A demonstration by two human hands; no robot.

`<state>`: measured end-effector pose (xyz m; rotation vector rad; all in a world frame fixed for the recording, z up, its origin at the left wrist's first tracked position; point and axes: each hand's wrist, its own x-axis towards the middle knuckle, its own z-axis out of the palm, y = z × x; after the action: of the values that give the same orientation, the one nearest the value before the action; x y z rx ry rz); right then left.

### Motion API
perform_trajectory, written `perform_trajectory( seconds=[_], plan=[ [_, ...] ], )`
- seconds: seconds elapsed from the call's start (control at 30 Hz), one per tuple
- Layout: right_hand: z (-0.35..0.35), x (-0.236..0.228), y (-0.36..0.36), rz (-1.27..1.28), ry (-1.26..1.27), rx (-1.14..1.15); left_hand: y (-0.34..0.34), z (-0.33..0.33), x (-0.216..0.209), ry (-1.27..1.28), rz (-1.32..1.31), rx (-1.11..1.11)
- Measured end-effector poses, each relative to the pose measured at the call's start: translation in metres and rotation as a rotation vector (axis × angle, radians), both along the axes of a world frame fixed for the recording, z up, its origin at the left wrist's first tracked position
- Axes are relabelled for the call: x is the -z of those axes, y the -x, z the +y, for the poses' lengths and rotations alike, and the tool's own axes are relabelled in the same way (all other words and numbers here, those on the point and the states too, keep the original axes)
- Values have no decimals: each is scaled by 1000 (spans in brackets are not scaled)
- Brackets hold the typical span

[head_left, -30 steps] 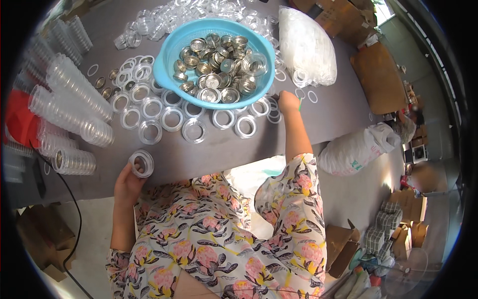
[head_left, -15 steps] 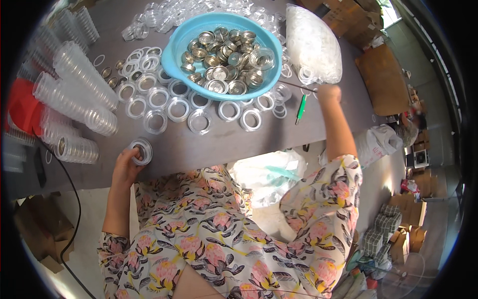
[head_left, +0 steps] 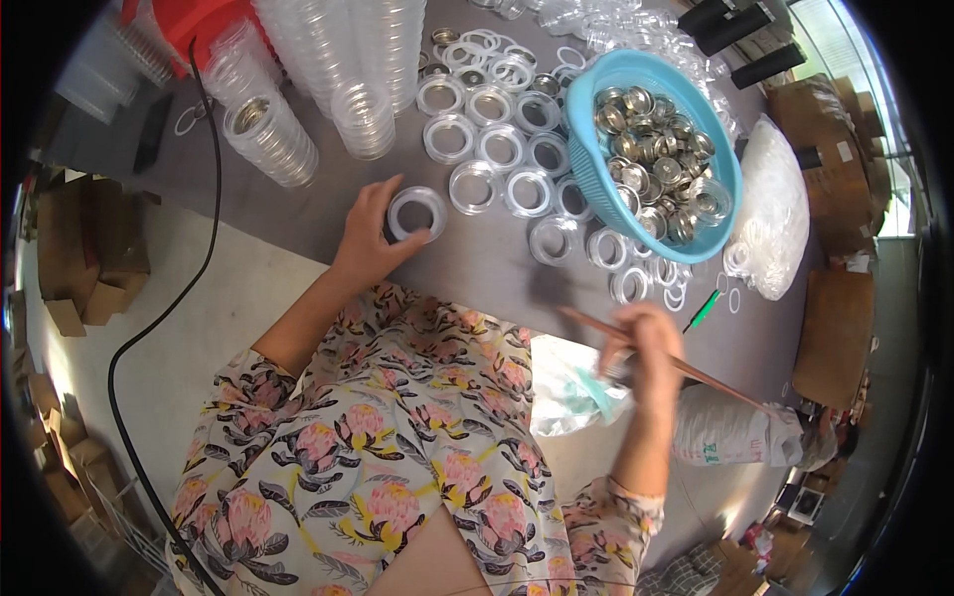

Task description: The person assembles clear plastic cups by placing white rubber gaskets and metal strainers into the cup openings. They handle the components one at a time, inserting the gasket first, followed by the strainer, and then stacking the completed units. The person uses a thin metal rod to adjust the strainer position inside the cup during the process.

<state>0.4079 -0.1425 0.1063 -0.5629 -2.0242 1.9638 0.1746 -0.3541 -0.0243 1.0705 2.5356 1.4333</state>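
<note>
My left hand [head_left: 370,238] is at the table's near edge, curved beside a clear round plastic container [head_left: 416,215] with a pale ring rim. Its thumb lies at the lower rim; the other fingers are spread apart on the left side. My right hand [head_left: 646,353], smeared by motion, is closed around a thin brown stick [head_left: 717,381], held slantwise above the table's near edge. Beyond my left hand lie several similar clear containers [head_left: 500,146] with white rings. A light blue plastic basket [head_left: 586,164] holds many small silvery round metal pieces [head_left: 668,171] and a clear container.
Stacks of clear plastic cups [head_left: 270,144] and a red object [head_left: 189,30] stand at far left. A green-handled tool [head_left: 704,308] lies beside loose rings, near a bulging clear bag [head_left: 773,214]. A black cable [head_left: 214,189] hangs left. Cardboard boxes [head_left: 830,338] stand at right.
The view has swung left. My left hand has gone from gripping the container to spread fingers beside it. My right hand has come back from the far right, bringing the stick nearer.
</note>
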Motion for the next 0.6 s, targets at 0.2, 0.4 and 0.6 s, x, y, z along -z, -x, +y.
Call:
perform_trajectory(
  seconds=[0.2,0.4,0.6],
  plan=[
    [-35,49,107,-54,231,-183,-18,-1,-4,160,106,192],
    [-40,83,131,-104,33,-224,-38,2,-1,-47,24,83],
    [-37,73,129,-320,-69,-284,-39,2,-3,-59,41,90]
  ],
)
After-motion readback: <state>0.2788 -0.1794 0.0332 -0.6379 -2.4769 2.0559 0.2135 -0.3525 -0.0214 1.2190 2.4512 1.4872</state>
